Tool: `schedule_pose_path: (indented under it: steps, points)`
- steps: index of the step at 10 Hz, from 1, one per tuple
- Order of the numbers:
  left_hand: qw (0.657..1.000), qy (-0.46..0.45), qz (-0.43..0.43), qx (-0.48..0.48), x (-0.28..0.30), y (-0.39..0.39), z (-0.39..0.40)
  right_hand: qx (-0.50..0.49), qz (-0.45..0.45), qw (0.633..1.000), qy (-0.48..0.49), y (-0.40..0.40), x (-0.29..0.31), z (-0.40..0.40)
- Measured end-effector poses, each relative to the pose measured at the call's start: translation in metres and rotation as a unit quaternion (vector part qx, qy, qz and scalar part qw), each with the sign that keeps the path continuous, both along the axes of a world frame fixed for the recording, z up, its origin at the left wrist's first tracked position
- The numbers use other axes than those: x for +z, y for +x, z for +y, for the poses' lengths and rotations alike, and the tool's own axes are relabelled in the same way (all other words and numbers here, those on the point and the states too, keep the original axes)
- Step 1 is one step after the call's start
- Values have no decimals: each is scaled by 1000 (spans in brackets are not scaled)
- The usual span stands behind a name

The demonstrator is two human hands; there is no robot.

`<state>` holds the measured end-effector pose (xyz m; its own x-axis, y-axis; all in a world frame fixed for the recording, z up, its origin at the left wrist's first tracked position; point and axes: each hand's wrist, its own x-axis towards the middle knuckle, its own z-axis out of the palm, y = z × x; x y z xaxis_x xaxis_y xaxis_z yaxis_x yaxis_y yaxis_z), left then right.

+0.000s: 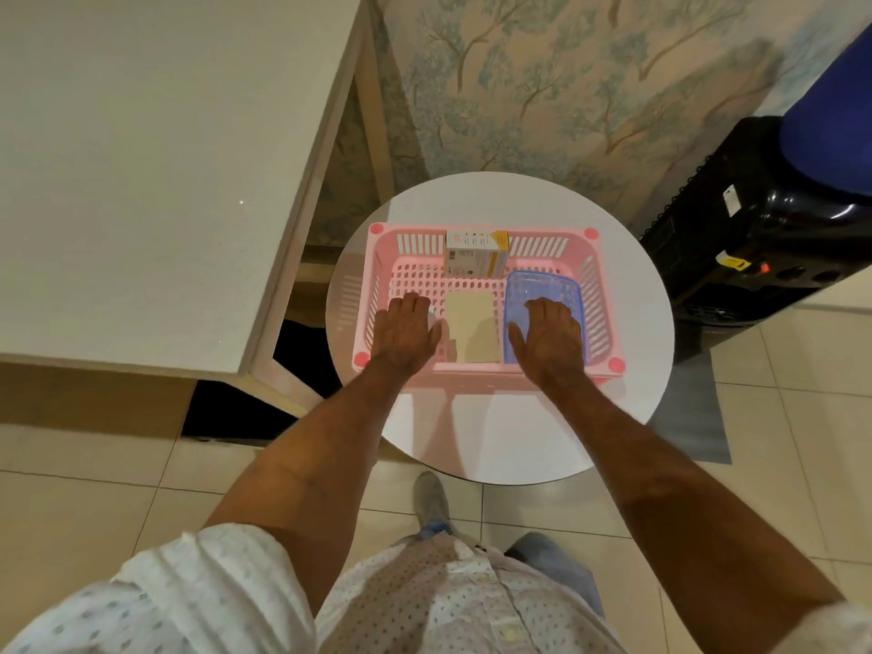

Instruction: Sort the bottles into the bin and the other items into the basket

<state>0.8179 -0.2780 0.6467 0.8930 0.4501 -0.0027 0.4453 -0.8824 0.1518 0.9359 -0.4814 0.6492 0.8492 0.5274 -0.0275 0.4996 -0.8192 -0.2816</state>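
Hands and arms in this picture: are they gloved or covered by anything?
No gloves, rings or watch show. The left hand and right hand are bare, and so are both forearms. White sleeves with a small dotted print are rolled up near the elbows, part of a buttoned shirt.

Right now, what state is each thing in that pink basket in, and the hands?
Pink basket: upright on the round white table.
Small carton: standing against the far wall.
Tan card: lying flat.
Blue lidded container: flat, lid on.
Left hand: flat, something white underneath.
Right hand: resting open on the container.
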Motion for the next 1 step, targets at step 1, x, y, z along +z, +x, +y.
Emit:
schedule_pose_path:
  steps: [1]
  points:
    - [1000, 10, -26, -3, 7, -13, -20, 7, -29, 1000, 5, -13, 7, -22]
